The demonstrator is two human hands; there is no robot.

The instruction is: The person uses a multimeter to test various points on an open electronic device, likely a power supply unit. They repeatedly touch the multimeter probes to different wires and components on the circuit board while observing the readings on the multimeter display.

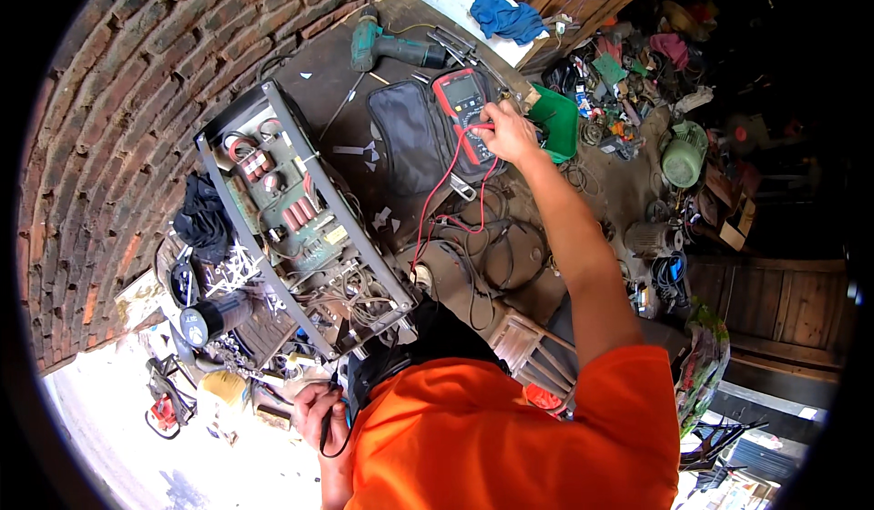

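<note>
The left hand (pixel 321 416) grips a black cord (pixel 325 434) while the right hand (pixel 510 134), its fingers' hold unclear, seemingly adjusts the meter (pixel 468 108), calling next for a light touch.

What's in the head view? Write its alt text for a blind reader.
A person's right hand is at a red multimeter, near an opened electronic unit with exposed circuitry; the left hand holds a black cord. A green drill lies beyond.

Right hand (pixel 506 135) partly hides red multimeter (pixel 464 111); display (pixel 465 88) too small to read
</note>
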